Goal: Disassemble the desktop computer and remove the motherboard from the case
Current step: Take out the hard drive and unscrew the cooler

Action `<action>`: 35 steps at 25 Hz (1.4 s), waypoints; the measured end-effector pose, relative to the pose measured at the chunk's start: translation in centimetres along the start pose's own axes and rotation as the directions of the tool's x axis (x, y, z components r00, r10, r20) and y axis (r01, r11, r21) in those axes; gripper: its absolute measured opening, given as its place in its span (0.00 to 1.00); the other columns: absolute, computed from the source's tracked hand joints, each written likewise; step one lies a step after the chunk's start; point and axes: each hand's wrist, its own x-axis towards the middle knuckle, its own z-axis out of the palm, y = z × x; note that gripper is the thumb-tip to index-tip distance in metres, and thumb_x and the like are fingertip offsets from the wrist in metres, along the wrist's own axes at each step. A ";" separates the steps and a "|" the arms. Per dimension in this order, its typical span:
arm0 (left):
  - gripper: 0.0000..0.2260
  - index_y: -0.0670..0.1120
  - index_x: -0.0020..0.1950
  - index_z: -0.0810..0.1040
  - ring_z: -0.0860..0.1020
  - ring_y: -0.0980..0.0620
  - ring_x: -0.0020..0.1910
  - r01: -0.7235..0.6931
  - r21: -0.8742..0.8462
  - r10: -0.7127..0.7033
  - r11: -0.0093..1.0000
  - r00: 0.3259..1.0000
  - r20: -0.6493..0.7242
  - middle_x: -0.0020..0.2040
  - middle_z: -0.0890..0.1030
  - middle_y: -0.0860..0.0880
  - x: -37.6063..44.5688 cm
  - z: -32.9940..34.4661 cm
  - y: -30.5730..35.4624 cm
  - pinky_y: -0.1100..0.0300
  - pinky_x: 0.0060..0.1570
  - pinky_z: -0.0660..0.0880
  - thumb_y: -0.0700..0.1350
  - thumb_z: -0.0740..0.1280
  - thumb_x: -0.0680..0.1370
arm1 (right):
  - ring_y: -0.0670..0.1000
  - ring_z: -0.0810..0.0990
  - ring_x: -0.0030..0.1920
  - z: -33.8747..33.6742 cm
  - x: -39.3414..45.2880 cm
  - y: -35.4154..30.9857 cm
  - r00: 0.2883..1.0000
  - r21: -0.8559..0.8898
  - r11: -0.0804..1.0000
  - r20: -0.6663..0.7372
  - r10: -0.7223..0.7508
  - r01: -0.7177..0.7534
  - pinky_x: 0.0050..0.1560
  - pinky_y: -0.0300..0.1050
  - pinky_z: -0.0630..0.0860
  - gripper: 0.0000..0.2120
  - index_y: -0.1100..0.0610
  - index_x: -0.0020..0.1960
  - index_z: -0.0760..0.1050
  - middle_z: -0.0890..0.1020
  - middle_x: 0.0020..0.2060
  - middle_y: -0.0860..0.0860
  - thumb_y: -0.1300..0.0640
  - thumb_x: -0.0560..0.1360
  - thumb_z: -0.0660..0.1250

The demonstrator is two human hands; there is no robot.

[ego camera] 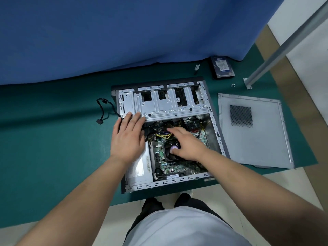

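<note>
An open desktop case (215, 125) lies on its side on a green mat. Inside it I see the green motherboard (174, 165), a black CPU fan (171, 150), yellow and black cables (162, 134) and a silver power supply (140, 168) at the left. My left hand (128, 137) rests flat, fingers straight, on the edge of the metal drive cage (163, 105). My right hand (188, 143) reaches over the fan with its fingers stretched toward the cables; its fingertips touch the cable bundle, and nothing is plainly held.
The removed side panel (253, 130) lies right of the case. A hard drive (222, 67) and a small bracket (196, 67) lie by the blue curtain (124, 32). Loose screws (233, 84) sit near a metal frame leg (276, 50). A black cable (103, 110) trails left of the case.
</note>
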 end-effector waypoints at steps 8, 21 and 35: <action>0.31 0.52 0.78 0.64 0.67 0.49 0.75 -0.328 0.068 0.280 0.942 0.882 0.379 0.77 0.69 0.52 -1.2 1.6 8.0 0.47 0.74 0.60 0.61 0.65 0.77 | 0.52 0.65 0.77 -0.2 -2.3 2.8 0.992 -0.060 0.996 0.097 0.076 -0.070 0.75 0.52 0.67 0.53 0.48 0.83 0.50 0.57 0.80 0.46 0.48 0.69 0.80; 0.32 0.48 0.73 0.66 0.71 0.46 0.68 -0.175 0.149 0.089 0.973 0.884 0.458 0.66 0.74 0.49 -0.1 3.3 10.1 0.50 0.67 0.66 0.58 0.70 0.73 | 0.54 0.79 0.58 0.0 -2.0 2.9 0.998 0.026 0.999 0.060 0.033 -0.034 0.56 0.53 0.79 0.42 0.48 0.75 0.63 0.67 0.69 0.47 0.59 0.64 0.76; 0.33 0.61 0.60 0.72 0.80 0.59 0.50 0.150 -0.513 0.000 0.845 0.960 0.282 0.50 0.81 0.62 4.5 -7.6 11.5 0.55 0.57 0.77 0.71 0.75 0.60 | 0.42 0.75 0.64 -15.8 -5.5 -1.6 0.981 0.153 0.976 -0.139 -0.132 0.153 0.66 0.40 0.71 0.43 0.45 0.77 0.66 0.76 0.66 0.41 0.52 0.66 0.80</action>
